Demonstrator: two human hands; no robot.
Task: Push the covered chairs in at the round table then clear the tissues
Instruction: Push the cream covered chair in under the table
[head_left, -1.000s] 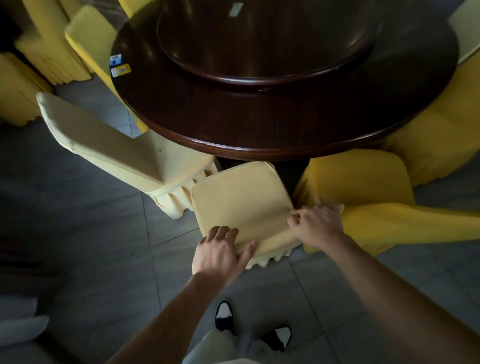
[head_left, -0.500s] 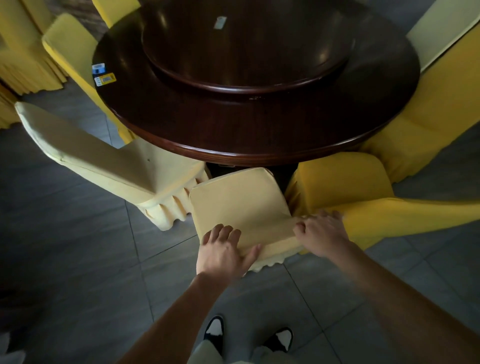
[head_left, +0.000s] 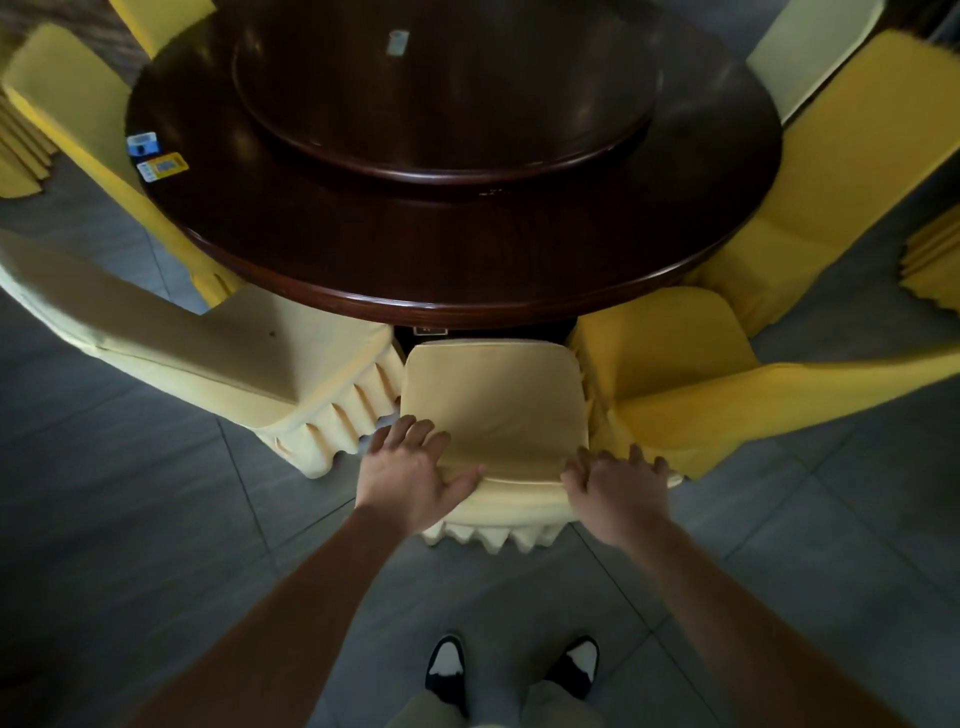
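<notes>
A pale yellow covered chair (head_left: 493, 395) stands straight before me, its seat front just under the edge of the dark round table (head_left: 467, 270). My left hand (head_left: 410, 475) grips the top of the chair's back at its left corner, thumb over the edge. My right hand (head_left: 615, 491) holds the right corner of the same back. Two small tissue packets, one blue (head_left: 141, 143) and one yellow (head_left: 162, 167), lie on the table's left rim. Another small packet (head_left: 397, 42) lies on the raised turntable (head_left: 441, 93).
A cream covered chair (head_left: 208, 358) is close on the left and a bright yellow one (head_left: 701, 384) touches on the right. More yellow chairs (head_left: 831, 171) ring the table. Grey floor tiles (head_left: 130, 519) and my shoes (head_left: 447, 667) lie below.
The chair has turned from skewed to square with the table and slid in between its neighbours. Both hands stayed on its back, and the view has closed in on the table.
</notes>
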